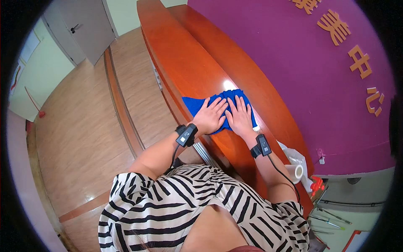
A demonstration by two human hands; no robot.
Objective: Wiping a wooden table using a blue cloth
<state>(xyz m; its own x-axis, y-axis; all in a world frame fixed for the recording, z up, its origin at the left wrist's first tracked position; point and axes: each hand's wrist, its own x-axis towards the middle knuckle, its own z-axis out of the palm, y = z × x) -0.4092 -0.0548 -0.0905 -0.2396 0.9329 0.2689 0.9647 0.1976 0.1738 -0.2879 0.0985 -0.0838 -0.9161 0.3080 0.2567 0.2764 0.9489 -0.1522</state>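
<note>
A blue cloth (193,105) lies spread and slightly bunched across the polished reddish-brown wooden counter (179,60). My left hand (210,116) rests palm down on it, near the counter's left edge. Beside it, my right hand (240,116) also presses flat on the cloth, towards the step up to the higher ledge (248,75). The fingers of both hands are extended and a little apart; neither hand grips the fabric. Each wrist wears a black strapped device with a cable. Parts of the cloth are hidden beneath the palms.
Right of my right forearm are a white roll (296,174), a clear plastic bag (292,154) and a red spray-bottle head (317,186). A purple wall (267,41) with raised lettering borders the counter. To the left are wood-look flooring (82,126) and a grey door (85,25).
</note>
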